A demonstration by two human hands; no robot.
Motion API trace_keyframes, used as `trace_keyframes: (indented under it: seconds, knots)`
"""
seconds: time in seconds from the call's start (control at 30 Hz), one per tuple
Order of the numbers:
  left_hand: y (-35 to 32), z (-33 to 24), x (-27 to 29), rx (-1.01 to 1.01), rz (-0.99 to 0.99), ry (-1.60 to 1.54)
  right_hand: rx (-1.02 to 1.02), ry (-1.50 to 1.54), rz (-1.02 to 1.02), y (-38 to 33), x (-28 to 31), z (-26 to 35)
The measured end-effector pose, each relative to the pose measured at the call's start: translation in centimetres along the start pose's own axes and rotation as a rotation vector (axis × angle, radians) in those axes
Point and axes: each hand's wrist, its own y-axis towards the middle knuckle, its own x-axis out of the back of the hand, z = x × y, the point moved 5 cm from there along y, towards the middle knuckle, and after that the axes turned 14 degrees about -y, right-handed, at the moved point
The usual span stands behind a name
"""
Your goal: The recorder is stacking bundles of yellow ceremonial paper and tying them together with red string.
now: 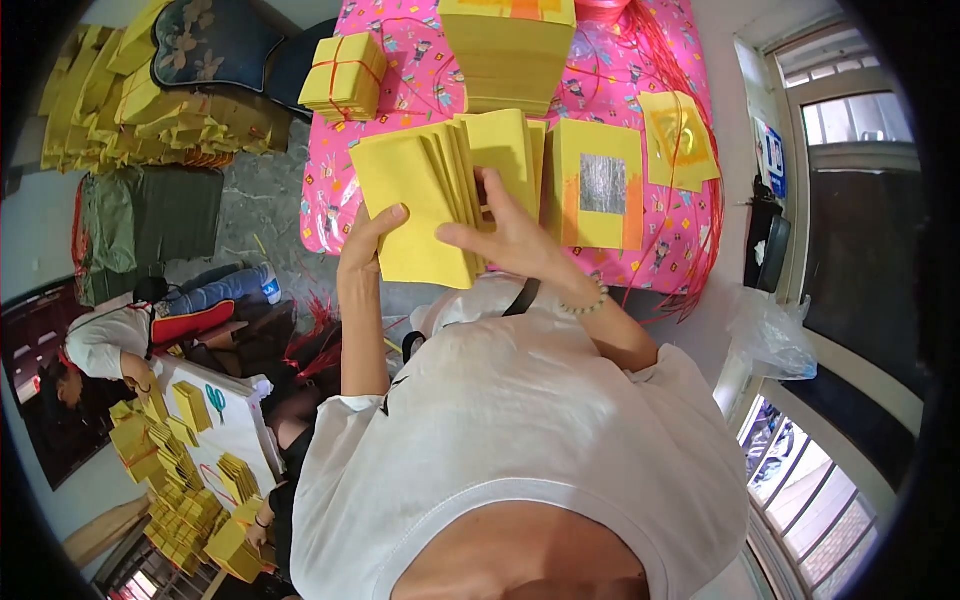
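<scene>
Your pink patterned tabletop (335,215) carries a tall yellow stack (505,78), a tied bundle (343,75) and red strings (703,225); a barred window (815,480) is at the right, co-workers (112,335) at the lower left. At the near edge, your left hand (366,242) grips the yellow sheets (418,190), thumb on top. Your right hand (515,236) bends in at their fanned right edge, thumb over the front; whether it pinches them, you can't tell.

The person wears a white, short-sleeved, round-necked shirt (520,400) and, behind the right hand (512,236), a pale beaded bracelet (592,301)
</scene>
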Motion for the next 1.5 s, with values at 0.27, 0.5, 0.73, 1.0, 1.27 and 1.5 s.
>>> trace_keyframes:
  seconds: [0.27, 0.5, 0.73, 1.0, 1.27, 1.5]
  knots:
    - [5.9, 1.3, -2.1, 0.309, -0.025, -0.1, -0.467, 0.088, -0.249, -0.4, 8.7, -8.7]
    - [8.7, -4.0, -8.5, 0.388, 0.353, 0.549, -0.293, 0.239, -0.128, 1.1, 12.3, -5.2]
    - [10.7, -2.5, -15.9, 0.8, 0.895, 1.212, -0.165, -0.042, 0.158, 2.9, 10.1, -2.4]
    - [12.6, -6.1, -15.7, 0.264, 0.916, 1.359, -0.36, 0.26, -0.082, 2.2, 7.5, -4.1]
    - [11.5, -8.6, -0.9, -0.118, -0.057, 0.441, -0.42, 0.531, -0.48, -0.4, 3.6, -3.7]
    - [5.3, 1.8, -1.8, 0.183, -0.092, -0.054, -0.417, 0.519, -0.68, -1.9, -0.4, -2.7]
